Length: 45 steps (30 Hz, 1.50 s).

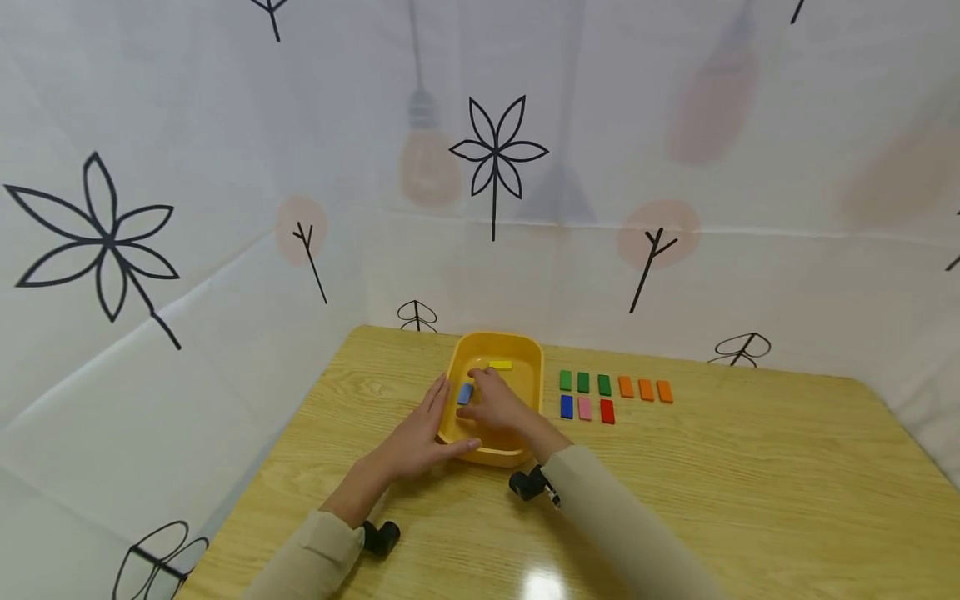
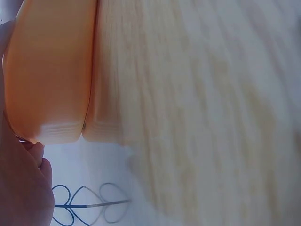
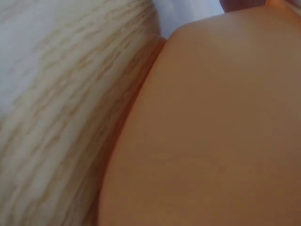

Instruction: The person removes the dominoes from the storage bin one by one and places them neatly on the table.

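Note:
A yellow-orange plastic tray point(image 1: 534, 375) stands on the table, with a light blue block point(image 1: 465, 394) and a yellow block point(image 1: 501, 365) inside. My left hand point(image 1: 414, 442) rests against the tray's left side and near corner, its fingers fairly straight and the thumb along the front rim. Over the tray reaches my right hand point(image 1: 497, 403), thumb and fingers spread on either side of the light blue block. A gap shows between them and the block. In the left wrist view, the tray's wall point(image 2: 49, 70) rises beside the left hand. The right wrist view shows mostly the tray's side point(image 3: 202, 117).
Right of the tray lie two rows of small blocks: green point(image 1: 583, 382) and orange point(image 1: 646, 390) ones behind, then one blue point(image 1: 567, 407), one pink point(image 1: 585, 408) and one red point(image 1: 607, 411) in front. A patterned white curtain point(image 1: 525, 275) hangs behind the wooden table point(image 1: 750, 483).

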Each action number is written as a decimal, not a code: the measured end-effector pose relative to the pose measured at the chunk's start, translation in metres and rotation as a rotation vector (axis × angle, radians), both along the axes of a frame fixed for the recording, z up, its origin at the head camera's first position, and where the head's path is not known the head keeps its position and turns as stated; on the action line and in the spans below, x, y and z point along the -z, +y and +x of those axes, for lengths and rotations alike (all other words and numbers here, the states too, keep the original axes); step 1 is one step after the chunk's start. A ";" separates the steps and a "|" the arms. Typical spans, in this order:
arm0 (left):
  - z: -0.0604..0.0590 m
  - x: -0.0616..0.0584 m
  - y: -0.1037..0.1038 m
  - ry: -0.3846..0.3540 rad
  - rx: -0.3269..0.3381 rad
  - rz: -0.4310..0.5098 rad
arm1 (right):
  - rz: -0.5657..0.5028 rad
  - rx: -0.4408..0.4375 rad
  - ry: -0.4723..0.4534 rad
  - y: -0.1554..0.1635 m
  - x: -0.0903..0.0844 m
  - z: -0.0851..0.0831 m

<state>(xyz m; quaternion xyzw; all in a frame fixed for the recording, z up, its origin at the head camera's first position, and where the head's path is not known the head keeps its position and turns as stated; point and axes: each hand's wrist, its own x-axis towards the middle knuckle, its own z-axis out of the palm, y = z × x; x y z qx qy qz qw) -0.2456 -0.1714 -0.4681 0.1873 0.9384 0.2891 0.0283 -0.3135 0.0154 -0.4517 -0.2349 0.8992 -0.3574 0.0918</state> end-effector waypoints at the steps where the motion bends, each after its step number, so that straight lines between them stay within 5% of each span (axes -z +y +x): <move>1: 0.000 0.000 0.000 -0.001 0.000 0.002 | 0.012 -0.004 -0.001 -0.001 0.001 -0.002; 13: 0.000 0.003 0.000 0.009 0.008 0.009 | 0.008 -0.078 0.046 -0.005 0.011 -0.006; 21: 0.001 0.002 0.001 -0.006 0.005 0.003 | 0.050 -0.028 0.021 -0.006 0.012 -0.003; 34: 0.001 -0.001 0.001 -0.003 -0.003 0.003 | 0.052 -0.077 0.132 -0.003 0.012 -0.005; 45: 0.000 -0.001 0.000 -0.017 -0.017 -0.012 | -0.008 0.006 0.179 0.007 -0.011 -0.002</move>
